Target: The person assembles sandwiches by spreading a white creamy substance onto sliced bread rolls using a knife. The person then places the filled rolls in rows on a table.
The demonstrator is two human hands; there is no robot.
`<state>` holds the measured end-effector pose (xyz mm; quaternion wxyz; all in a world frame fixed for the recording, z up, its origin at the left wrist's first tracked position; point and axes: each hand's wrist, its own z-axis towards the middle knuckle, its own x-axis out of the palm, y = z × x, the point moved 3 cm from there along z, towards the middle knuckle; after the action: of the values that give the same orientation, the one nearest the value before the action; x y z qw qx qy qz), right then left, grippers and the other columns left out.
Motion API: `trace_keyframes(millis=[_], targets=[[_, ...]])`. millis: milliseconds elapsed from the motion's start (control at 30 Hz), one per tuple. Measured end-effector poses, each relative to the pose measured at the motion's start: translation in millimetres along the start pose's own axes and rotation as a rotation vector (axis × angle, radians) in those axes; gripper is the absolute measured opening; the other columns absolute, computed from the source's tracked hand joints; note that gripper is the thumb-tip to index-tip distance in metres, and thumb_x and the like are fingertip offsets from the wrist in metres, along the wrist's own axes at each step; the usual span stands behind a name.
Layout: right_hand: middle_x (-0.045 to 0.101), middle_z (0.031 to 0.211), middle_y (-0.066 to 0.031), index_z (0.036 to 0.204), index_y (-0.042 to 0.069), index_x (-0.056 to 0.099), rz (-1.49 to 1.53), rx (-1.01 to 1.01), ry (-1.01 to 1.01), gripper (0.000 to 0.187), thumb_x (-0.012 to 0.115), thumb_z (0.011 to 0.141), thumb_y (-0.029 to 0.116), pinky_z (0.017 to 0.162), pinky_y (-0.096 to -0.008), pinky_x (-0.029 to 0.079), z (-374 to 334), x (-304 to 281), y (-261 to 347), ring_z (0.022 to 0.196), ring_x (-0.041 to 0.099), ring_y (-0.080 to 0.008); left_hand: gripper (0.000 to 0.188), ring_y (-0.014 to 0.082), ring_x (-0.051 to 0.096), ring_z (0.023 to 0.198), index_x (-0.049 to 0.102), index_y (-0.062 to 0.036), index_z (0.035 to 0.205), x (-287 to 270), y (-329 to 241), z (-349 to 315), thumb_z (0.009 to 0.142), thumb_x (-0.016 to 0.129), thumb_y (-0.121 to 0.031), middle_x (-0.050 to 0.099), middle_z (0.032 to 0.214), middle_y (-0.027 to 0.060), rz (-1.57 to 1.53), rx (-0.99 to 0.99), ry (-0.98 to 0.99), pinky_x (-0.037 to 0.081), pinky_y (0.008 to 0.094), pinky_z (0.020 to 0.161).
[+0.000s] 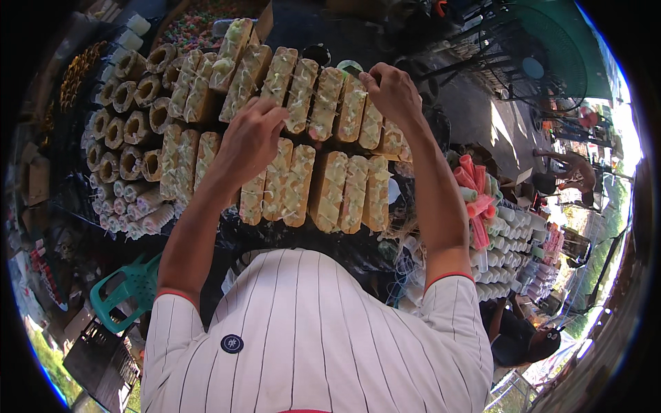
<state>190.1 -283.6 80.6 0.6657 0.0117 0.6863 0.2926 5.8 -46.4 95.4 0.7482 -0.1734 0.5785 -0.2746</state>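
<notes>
Two rows of tall tan rectangular blocks (333, 182) stand in front of me, their tops coated in pale yellowish, wax-like material with white strings lying across them. My left hand (256, 136) is over the gap between the rows, left of the middle, its fingers bent and pinched together; it is slightly blurred. Over the far row, toward its right end, my right hand (394, 93) is closed, thumb and forefinger pressed together near a block top (352, 103). Anything thin in either pinch is too small to make out.
Hollow tan tubes (131, 163) and white candle-like sticks (141, 213) are stacked at the left. Pink sticks (475, 199) and white cylinders (506, 244) lie right. A green plastic chair (124, 292) stands lower left, a large fan (533, 67) far right. Other people (575, 172) are at the right.
</notes>
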Motion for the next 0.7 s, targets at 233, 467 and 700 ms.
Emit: trace_keyframes(millis=[233,467,700], targets=[[0.078,0.098,-0.0198,0.101,0.004,0.078,0.062,-0.012,0.068,0.034,0.072,0.099,0.038,0.085,-0.0492,0.058,8,3,-7,0.094,0.076,-0.0380,0.009,0.0285,0.061,0.115,0.076,-0.0074,0.102,81,70,152,0.099,0.069,-0.010,0.067,0.108,0.0083,0.348,0.244,0.266,0.050,0.0461,0.101],[0.076,0.093,-0.0174,0.100,0.003,0.078,0.049,-0.083,-0.058,0.033,0.074,0.098,0.036,0.079,-0.0480,0.058,1,10,-27,0.087,0.076,-0.0373,0.014,0.0324,0.072,0.095,0.078,-0.0041,0.100,88,94,186,0.095,0.077,-0.017,0.072,0.101,0.0120,0.091,0.318,0.482,0.057,0.0470,0.084],[0.074,0.093,-0.0154,0.097,0.003,0.079,0.059,-0.228,-0.028,0.034,0.077,0.096,0.037,0.076,-0.0474,0.059,25,20,-20,0.083,0.075,-0.0359,0.016,0.0226,0.071,0.090,0.073,-0.0056,0.103,21,41,193,0.098,0.074,-0.021,0.070,0.097,0.0064,0.136,0.196,0.453,0.056,0.0411,0.080]])
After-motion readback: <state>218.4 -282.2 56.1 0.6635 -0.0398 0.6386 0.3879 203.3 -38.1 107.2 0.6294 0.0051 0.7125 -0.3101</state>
